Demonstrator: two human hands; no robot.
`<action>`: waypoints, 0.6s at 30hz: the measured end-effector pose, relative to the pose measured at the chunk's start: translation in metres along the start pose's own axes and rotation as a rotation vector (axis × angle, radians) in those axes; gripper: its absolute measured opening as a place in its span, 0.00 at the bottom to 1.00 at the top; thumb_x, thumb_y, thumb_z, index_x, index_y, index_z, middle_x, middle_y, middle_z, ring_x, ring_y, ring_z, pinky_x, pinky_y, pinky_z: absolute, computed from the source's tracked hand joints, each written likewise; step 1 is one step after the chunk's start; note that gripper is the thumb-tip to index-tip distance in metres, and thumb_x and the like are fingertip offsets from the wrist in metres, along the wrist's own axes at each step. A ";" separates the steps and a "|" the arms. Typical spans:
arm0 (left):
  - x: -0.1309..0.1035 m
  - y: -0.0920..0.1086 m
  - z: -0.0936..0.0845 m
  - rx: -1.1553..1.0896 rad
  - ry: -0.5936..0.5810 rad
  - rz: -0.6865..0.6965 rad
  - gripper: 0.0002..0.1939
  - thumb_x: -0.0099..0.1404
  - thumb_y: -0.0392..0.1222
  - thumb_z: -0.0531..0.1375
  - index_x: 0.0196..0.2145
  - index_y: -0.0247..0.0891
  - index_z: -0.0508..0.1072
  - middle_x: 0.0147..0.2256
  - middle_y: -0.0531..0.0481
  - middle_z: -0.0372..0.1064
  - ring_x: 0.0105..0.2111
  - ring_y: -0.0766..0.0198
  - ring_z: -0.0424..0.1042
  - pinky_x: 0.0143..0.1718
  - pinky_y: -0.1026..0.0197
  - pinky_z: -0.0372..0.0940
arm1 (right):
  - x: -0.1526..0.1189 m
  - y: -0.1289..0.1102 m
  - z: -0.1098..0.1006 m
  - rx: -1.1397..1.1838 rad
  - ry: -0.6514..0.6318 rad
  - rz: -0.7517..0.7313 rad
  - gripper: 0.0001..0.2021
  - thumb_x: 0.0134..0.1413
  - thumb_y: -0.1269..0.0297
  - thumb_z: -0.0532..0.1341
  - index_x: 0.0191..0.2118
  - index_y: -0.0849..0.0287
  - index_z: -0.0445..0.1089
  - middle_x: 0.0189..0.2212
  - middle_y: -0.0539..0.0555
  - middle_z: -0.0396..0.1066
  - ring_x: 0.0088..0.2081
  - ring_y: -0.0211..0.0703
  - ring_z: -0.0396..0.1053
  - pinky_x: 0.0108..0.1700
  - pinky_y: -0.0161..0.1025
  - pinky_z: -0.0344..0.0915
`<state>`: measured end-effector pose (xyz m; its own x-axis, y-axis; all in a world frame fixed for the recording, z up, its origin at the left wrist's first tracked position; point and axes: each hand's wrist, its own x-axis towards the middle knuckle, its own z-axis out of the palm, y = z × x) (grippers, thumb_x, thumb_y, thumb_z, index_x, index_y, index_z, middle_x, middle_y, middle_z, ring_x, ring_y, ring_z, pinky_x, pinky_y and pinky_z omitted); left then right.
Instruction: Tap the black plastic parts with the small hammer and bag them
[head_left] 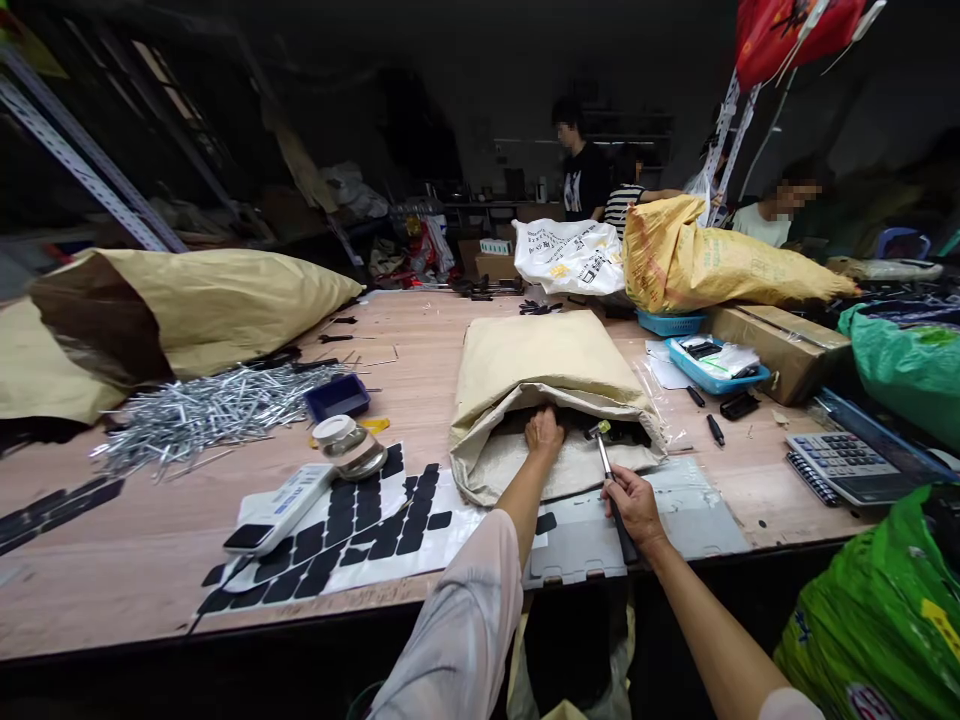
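Note:
A large beige paper sack lies on the table with its mouth facing me. My left hand reaches into that mouth, its fingertips hidden in the dark opening. My right hand is wrapped round the dark handle of a small hammer, whose yellowish head points up at the sack's right side. Dark items, too shadowed to make out, show inside the opening. A grey board lies flat beneath the sack's front edge and my right hand.
To the left are a pile of metal rods, a dark blue tray, a clear jar and black adhesive pieces. At right, a calculator, a blue basket and a green bag. People stand behind.

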<state>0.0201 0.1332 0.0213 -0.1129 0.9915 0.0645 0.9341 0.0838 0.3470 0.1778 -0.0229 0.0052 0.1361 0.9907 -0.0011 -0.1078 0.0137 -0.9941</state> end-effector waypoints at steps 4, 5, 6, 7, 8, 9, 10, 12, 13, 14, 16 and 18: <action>0.000 0.003 -0.002 0.015 -0.009 -0.035 0.14 0.67 0.37 0.57 0.49 0.40 0.74 0.49 0.40 0.74 0.51 0.52 0.72 0.51 0.56 0.64 | 0.001 0.001 -0.001 0.011 -0.003 -0.014 0.25 0.48 0.53 0.65 0.49 0.64 0.73 0.21 0.46 0.70 0.16 0.35 0.63 0.20 0.34 0.60; -0.001 0.003 -0.003 0.020 -0.003 -0.038 0.13 0.67 0.37 0.58 0.49 0.40 0.74 0.50 0.40 0.73 0.52 0.52 0.71 0.52 0.56 0.64 | 0.001 0.001 -0.001 0.014 -0.003 -0.015 0.24 0.48 0.53 0.65 0.48 0.64 0.73 0.21 0.46 0.70 0.16 0.35 0.63 0.20 0.34 0.60; -0.002 0.004 -0.004 0.025 0.001 -0.036 0.13 0.66 0.38 0.58 0.48 0.39 0.74 0.50 0.40 0.73 0.53 0.52 0.70 0.53 0.56 0.63 | 0.001 0.001 -0.001 0.014 -0.002 -0.013 0.24 0.48 0.54 0.65 0.48 0.64 0.72 0.21 0.46 0.70 0.16 0.35 0.63 0.20 0.34 0.60; -0.003 0.003 -0.005 0.026 0.002 -0.031 0.13 0.66 0.39 0.59 0.48 0.39 0.74 0.49 0.40 0.73 0.54 0.51 0.69 0.54 0.55 0.62 | 0.001 0.000 -0.001 0.012 0.000 -0.011 0.24 0.48 0.54 0.65 0.48 0.64 0.72 0.21 0.46 0.70 0.16 0.35 0.63 0.20 0.34 0.60; -0.005 0.001 -0.007 0.020 0.000 -0.021 0.12 0.66 0.40 0.60 0.48 0.39 0.74 0.49 0.41 0.73 0.54 0.51 0.69 0.54 0.55 0.62 | 0.001 0.000 -0.001 0.007 0.003 -0.010 0.24 0.48 0.53 0.65 0.48 0.64 0.72 0.21 0.46 0.70 0.16 0.35 0.63 0.20 0.34 0.60; -0.008 -0.002 -0.010 0.007 -0.006 -0.012 0.12 0.67 0.41 0.60 0.48 0.39 0.74 0.49 0.41 0.73 0.54 0.52 0.68 0.54 0.55 0.62 | 0.001 -0.001 0.000 0.003 0.006 -0.010 0.24 0.47 0.53 0.65 0.48 0.64 0.73 0.21 0.46 0.70 0.16 0.35 0.64 0.20 0.34 0.61; -0.011 -0.006 -0.013 -0.015 -0.012 -0.002 0.12 0.67 0.42 0.61 0.48 0.40 0.74 0.49 0.42 0.74 0.54 0.52 0.67 0.54 0.55 0.62 | 0.000 -0.002 0.000 0.000 0.010 -0.012 0.24 0.47 0.53 0.65 0.47 0.64 0.73 0.21 0.46 0.70 0.16 0.36 0.64 0.20 0.34 0.61; -0.020 -0.016 -0.019 -0.082 -0.016 0.030 0.14 0.66 0.45 0.62 0.48 0.41 0.75 0.49 0.44 0.74 0.53 0.52 0.67 0.52 0.56 0.62 | 0.000 -0.004 0.000 -0.008 0.015 -0.015 0.23 0.47 0.53 0.65 0.47 0.63 0.73 0.21 0.46 0.70 0.16 0.36 0.64 0.20 0.34 0.61; -0.026 -0.022 -0.022 -0.120 -0.011 0.057 0.14 0.66 0.46 0.62 0.48 0.42 0.75 0.48 0.45 0.74 0.52 0.52 0.67 0.52 0.56 0.62 | -0.001 -0.005 0.000 -0.014 0.016 -0.012 0.23 0.46 0.53 0.65 0.46 0.63 0.73 0.21 0.46 0.70 0.16 0.36 0.64 0.20 0.34 0.61; -0.033 -0.028 -0.024 -0.157 -0.004 0.096 0.14 0.66 0.46 0.63 0.48 0.43 0.77 0.47 0.46 0.75 0.50 0.53 0.67 0.51 0.56 0.62 | -0.001 -0.006 0.000 -0.020 0.016 -0.009 0.23 0.46 0.53 0.65 0.46 0.63 0.73 0.21 0.46 0.70 0.16 0.36 0.63 0.20 0.34 0.60; -0.049 -0.038 -0.024 -0.217 -0.007 0.191 0.12 0.65 0.46 0.64 0.45 0.44 0.79 0.44 0.47 0.74 0.48 0.55 0.67 0.50 0.57 0.62 | -0.002 -0.006 0.001 -0.033 0.016 -0.007 0.24 0.46 0.53 0.65 0.46 0.63 0.73 0.21 0.46 0.69 0.16 0.35 0.63 0.19 0.34 0.59; -0.065 -0.044 -0.019 -0.244 -0.026 0.274 0.10 0.65 0.45 0.64 0.44 0.46 0.81 0.43 0.49 0.74 0.47 0.56 0.67 0.50 0.58 0.62 | -0.001 -0.006 0.001 -0.042 0.015 -0.012 0.24 0.45 0.53 0.65 0.46 0.63 0.73 0.20 0.45 0.69 0.15 0.35 0.62 0.19 0.34 0.59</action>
<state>-0.0207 0.0634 0.0199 0.1421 0.9763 0.1635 0.8197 -0.2086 0.5335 0.1777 -0.0244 0.0116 0.1516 0.9884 0.0094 -0.0644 0.0194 -0.9977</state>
